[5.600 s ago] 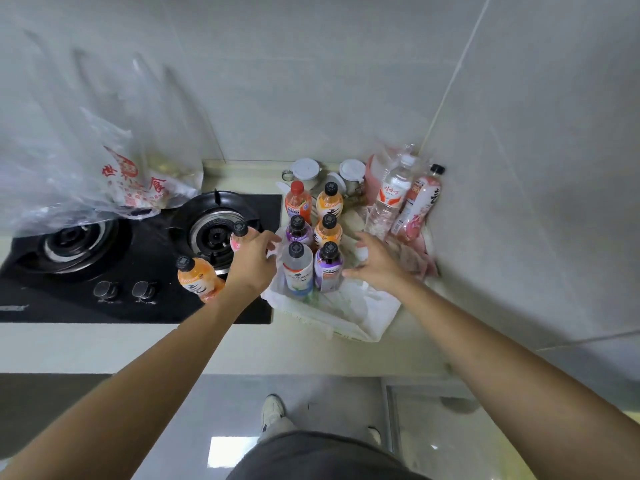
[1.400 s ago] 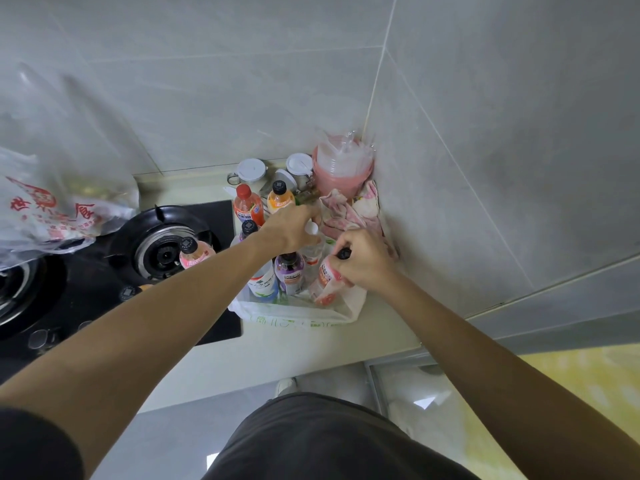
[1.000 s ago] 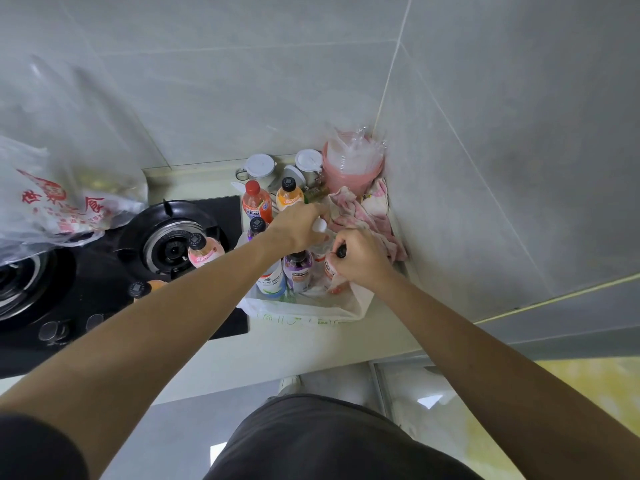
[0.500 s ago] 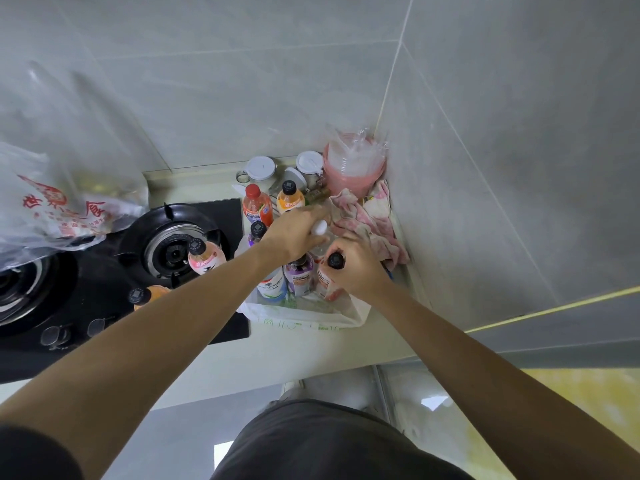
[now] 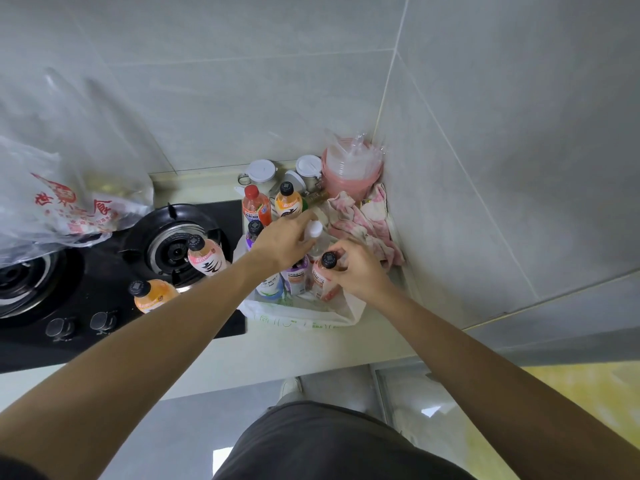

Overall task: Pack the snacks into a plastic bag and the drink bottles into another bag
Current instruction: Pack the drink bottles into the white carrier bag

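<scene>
Since a moment ago my right hand [image 5: 360,270] has lowered the pink bottle [image 5: 323,277] further into the white bag [image 5: 311,315], at the bag's right front corner; my fingers are closed round its shoulder just under the black cap, its long axis nearly upright. Just behind it in the bag, my left hand [image 5: 285,242] is wrapped round the clear bottle [image 5: 315,233] below its white cap, also upright. Left of the bag, two more bottles wait on the black stove [image 5: 86,306]: an orange one [image 5: 152,296] nearer me and a pink-labelled one [image 5: 204,256] behind it, both closer to my left hand. Behind the bag stand a red-capped bottle [image 5: 255,206] and an orange bottle [image 5: 289,201]
</scene>
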Demonstrator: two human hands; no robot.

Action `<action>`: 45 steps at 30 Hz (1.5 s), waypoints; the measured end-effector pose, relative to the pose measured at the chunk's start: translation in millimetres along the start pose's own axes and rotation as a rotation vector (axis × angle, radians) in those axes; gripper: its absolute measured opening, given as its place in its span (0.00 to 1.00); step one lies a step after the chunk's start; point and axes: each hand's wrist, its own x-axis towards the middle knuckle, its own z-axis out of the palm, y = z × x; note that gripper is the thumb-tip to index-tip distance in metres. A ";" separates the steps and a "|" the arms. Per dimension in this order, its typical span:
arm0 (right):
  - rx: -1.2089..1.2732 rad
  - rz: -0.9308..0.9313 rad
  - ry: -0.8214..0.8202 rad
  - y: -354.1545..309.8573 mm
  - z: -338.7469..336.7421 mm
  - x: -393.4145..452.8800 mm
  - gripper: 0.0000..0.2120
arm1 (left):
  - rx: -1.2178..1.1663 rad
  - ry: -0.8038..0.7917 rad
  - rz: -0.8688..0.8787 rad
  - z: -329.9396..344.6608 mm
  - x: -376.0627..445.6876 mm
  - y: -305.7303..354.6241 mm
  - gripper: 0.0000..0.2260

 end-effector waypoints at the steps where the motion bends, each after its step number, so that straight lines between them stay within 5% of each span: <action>1: -0.003 0.016 -0.002 4.3 -1.5 -0.9 0.16 | -0.005 0.009 0.001 0.7 -3.3 0.5 0.15; 5: -0.072 0.144 -0.030 31.6 -5.9 -7.1 0.26 | 0.085 0.148 0.010 10.3 -18.1 4.3 0.19; 9: -0.152 0.218 -0.073 56.7 -5.4 -14.5 0.23 | 0.201 0.262 0.065 23.6 -33.3 14.1 0.17; 16: -0.367 0.243 -0.311 67.0 6.1 -15.0 0.29 | 0.263 0.130 0.073 38.9 -38.8 26.1 0.24; 21: -0.589 0.209 -0.257 67.3 6.0 -13.5 0.17 | 0.268 0.014 -0.087 44.3 -29.8 33.6 0.21; 26: -0.504 0.245 -0.040 75.3 -1.6 -8.0 0.13 | 0.198 -0.004 -0.112 45.2 -27.4 36.0 0.21; 32: -0.045 0.401 0.568 80.0 -26.8 -7.5 0.09 | 0.189 0.004 -0.102 41.6 -27.8 38.4 0.22; 35: 0.067 0.474 0.639 78.9 -34.1 -8.2 0.05 | 0.176 0.012 -0.088 41.5 -29.3 37.5 0.22; 41: -0.410 0.003 0.500 58.5 -22.0 -6.1 0.21 | 0.155 0.026 -0.076 42.0 -28.7 36.4 0.23; 45: -0.395 -0.282 0.272 51.5 -13.9 11.3 0.16 | 0.155 0.015 -0.087 41.9 -29.1 35.4 0.24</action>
